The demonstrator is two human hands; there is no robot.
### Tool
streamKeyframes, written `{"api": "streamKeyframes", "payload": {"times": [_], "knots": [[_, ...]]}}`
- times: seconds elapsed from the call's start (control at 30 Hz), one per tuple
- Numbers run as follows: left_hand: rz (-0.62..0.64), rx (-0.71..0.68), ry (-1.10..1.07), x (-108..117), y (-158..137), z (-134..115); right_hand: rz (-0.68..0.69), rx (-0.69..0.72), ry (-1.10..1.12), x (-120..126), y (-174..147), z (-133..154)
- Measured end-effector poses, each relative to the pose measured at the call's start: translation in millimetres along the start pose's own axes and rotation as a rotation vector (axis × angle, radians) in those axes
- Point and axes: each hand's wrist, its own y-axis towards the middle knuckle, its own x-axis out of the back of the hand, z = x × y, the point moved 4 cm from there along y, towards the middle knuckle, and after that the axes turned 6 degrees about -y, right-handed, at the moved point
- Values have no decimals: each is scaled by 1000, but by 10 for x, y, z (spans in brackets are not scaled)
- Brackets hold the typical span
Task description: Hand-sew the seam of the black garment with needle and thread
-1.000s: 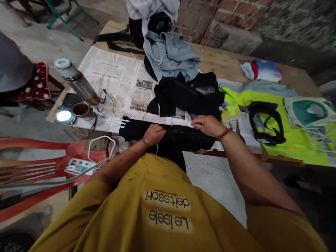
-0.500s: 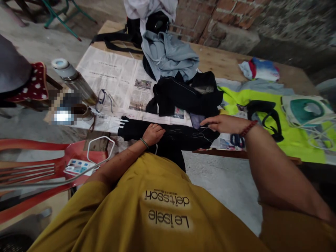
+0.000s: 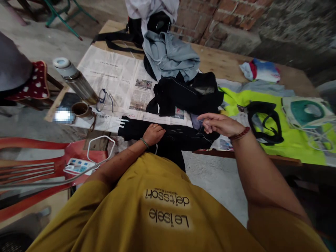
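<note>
A black garment (image 3: 181,134) with white stripes at its left end lies along the table's near edge. My left hand (image 3: 154,134) is on top of it, fingers curled together and gripping the cloth. Just above the garment's right part is my right hand (image 3: 220,124), its thumb and fingers closed in a pinch. A thin pale thread (image 3: 200,120) shows at its fingertips; whether a needle is there is too small to tell. Loose pale threads lie on the black cloth. A purplish-grey patch of cloth (image 3: 197,121) sits behind the right fingertips.
Behind are more black clothes (image 3: 187,96) and a grey garment (image 3: 170,54) on newspaper (image 3: 110,75). Left stand a bottle (image 3: 76,80), glasses (image 3: 105,100) and a brown cup (image 3: 83,111). Right are a black strap (image 3: 265,122), an iron (image 3: 306,110) and yellow cloth (image 3: 296,140).
My right hand has drawn a little left and toward me, its fingers folding from pointing into a pinch. The dark blue handles beside it are now hidden. My left hand has stayed put.
</note>
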Motion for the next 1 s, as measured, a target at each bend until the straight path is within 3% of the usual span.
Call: {"api": "streamKeyframes", "payload": {"times": [0.1,0.2,0.27,0.33,0.53,0.67,0.77,0.87,1.0], "knots": [[2,-5,-1,-9,-4,3,5,16,-126,-5,44,-89],[-9,-15,-2,-12,-4,4,24,-80,-461,87,85,-211],[-18,-17,-3,-10,-2,1,-33,-151,-698,182,91,-243],[-23,-9,-14,-6,-2,-2,-67,-152,-771,206,75,-204],[-21,5,-141,72,-1,-1,-46,41,-408,-213,-14,22],[-88,123,-150,299,54,-71,-45,104,-220,-524,-62,25],[-143,151,-213,490,151,-283,-48,133,-102,-648,-115,16],[-145,207,-550,521,267,-518,-95,179,61,-705,-171,22],[107,325,-1145,250,358,-796,-199,240,327,-765,-207,-18]]}}
